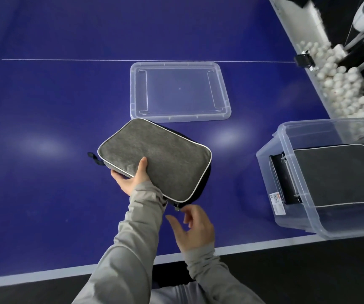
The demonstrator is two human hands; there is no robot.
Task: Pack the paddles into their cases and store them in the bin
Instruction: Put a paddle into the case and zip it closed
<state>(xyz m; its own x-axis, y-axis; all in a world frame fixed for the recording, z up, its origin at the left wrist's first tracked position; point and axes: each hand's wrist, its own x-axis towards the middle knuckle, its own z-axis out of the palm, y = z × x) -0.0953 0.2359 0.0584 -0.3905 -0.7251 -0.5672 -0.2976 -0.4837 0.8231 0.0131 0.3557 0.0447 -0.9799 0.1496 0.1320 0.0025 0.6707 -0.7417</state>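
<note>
A grey fabric paddle case [157, 156] with pale piping lies tilted over the blue table, lifted at its near-left edge. My left hand [131, 177] grips that edge, thumb on top. My right hand [193, 230] hovers just below the case's near corner, fingers apart, close to the zipper pull [177, 207] but holding nothing. A clear plastic bin [286, 176] stands at the right table edge with another grey case [338, 174] lying flat inside. No paddle is visible.
The bin's clear lid [177, 91] lies flat on the table just beyond the held case. A long clear trough of white balls [338, 80] runs along the far right. The table's white near edge [67, 272] is close to my body.
</note>
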